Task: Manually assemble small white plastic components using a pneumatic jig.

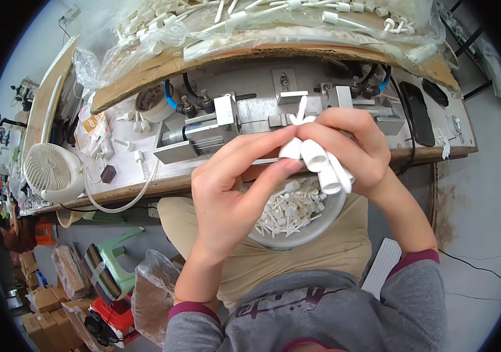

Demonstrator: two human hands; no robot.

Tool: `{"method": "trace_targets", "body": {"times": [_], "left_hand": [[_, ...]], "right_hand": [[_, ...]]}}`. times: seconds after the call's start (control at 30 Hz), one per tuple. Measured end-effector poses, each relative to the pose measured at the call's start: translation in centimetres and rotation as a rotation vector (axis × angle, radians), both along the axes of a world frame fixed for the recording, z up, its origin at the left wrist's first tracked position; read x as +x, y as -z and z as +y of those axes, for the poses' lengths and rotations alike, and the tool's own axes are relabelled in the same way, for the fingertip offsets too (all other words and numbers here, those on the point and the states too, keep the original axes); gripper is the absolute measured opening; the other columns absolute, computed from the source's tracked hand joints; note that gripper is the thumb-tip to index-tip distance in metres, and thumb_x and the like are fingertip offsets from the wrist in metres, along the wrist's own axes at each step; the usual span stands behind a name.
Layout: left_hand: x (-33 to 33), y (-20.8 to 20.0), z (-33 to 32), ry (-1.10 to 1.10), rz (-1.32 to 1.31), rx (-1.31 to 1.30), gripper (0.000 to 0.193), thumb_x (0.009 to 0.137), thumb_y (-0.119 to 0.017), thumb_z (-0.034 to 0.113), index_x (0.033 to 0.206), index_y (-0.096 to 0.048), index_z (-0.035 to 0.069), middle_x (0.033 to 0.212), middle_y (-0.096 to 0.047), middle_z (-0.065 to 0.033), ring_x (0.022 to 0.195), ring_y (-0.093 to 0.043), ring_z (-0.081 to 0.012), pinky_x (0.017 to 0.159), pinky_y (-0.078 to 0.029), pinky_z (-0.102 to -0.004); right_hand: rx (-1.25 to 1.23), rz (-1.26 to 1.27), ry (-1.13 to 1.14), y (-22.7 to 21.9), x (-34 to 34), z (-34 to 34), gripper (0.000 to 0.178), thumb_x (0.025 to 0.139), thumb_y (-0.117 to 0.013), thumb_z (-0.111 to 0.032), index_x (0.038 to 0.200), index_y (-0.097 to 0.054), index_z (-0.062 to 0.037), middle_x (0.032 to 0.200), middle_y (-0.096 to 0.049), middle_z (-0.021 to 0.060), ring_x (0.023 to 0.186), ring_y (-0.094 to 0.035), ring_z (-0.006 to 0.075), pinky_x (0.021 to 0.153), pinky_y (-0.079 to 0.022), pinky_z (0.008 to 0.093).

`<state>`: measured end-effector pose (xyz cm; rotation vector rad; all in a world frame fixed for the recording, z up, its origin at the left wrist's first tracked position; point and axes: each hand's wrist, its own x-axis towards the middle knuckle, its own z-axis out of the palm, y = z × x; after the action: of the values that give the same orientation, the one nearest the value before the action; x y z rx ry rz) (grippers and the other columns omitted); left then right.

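Note:
Both hands are close together above the front edge of the workbench, by a metal fixture. My left hand pinches a white plastic cap between thumb and fingers. My right hand is closed around several white caps with thin stems, their round open ends facing me. One thin white stem sticks up beyond my fingertips; which cap it belongs to I cannot tell. Below the hands, a grey round basin sits at my lap, full of small white stemmed pieces.
Pneumatic cylinders with blue hoses flank the fixture. A cardboard shelf above carries bagged white caps. On the left stand a tape roll and a small white fan; a black phone lies right. A green stool stands on the floor.

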<state>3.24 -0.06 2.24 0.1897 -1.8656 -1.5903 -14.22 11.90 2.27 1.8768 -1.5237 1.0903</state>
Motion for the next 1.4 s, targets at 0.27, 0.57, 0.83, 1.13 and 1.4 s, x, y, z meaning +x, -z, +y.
{"method": "trace_targets", "body": {"times": [0.27,0.57,0.83,1.13,1.4], "left_hand": [[-0.5,2.5,0.4,-0.189,-0.189,-0.647,0.032,0.079,-0.080,0.001,0.111,-0.073,-0.001,0.112,-0.071,-0.0123,0.082,-0.072,-0.0208,0.072,-0.058,-0.0329],[-2.3,2.9,-0.6,-0.228,-0.410,-1.153,0.028,0.078,-0.083,0.015,0.105,-0.078,0.011,0.122,-0.075,-0.0028,0.061,-0.064,-0.0219,0.060,-0.052,-0.0320],[-2.4,1.8,-0.5,-0.110,-0.318,-0.872,0.033,0.076,-0.085,0.011,0.107,-0.076,0.006,0.114,-0.076,-0.0069,0.071,-0.071,-0.0205,0.065,-0.056,-0.0306],[0.0,2.0,1.2,-0.162,-0.113,-0.520,0.036,0.077,-0.082,-0.002,0.112,-0.072,0.002,0.107,-0.070,-0.0102,0.081,-0.071,-0.0192,0.069,-0.059,-0.0315],[-2.1,3.6,-0.5,-0.232,-0.294,-1.140,0.034,0.075,-0.081,0.015,0.106,-0.076,0.003,0.121,-0.075,-0.0116,0.065,-0.068,-0.0153,0.059,-0.048,-0.0284]], "right_hand": [[-0.124,-0.117,0.173,1.7,-0.4,1.7,0.036,0.070,-0.081,-0.004,0.106,-0.078,-0.0024,0.108,-0.063,0.0087,0.078,-0.066,0.0175,0.063,-0.055,0.0285],[-0.118,-0.020,0.199,3.7,-0.6,2.7,0.034,0.072,-0.079,-0.006,0.106,-0.079,-0.0018,0.110,-0.067,0.0122,0.074,-0.067,0.0176,0.058,-0.054,0.0262],[-0.136,0.268,0.234,3.7,-0.8,2.9,0.036,0.072,-0.076,-0.008,0.107,-0.077,0.0019,0.111,-0.067,0.0128,0.071,-0.066,0.0185,0.056,-0.051,0.0277],[-0.062,-0.026,0.205,2.9,1.2,2.6,0.034,0.079,-0.081,-0.002,0.112,-0.073,0.0036,0.111,-0.071,0.0142,0.082,-0.070,0.0231,0.069,-0.056,0.0298],[0.263,-1.365,0.058,1.0,2.4,4.1,0.015,0.096,-0.075,-0.017,0.101,-0.073,-0.0022,0.084,-0.074,0.0041,0.063,-0.063,0.0052,0.054,-0.048,0.0190]]}}
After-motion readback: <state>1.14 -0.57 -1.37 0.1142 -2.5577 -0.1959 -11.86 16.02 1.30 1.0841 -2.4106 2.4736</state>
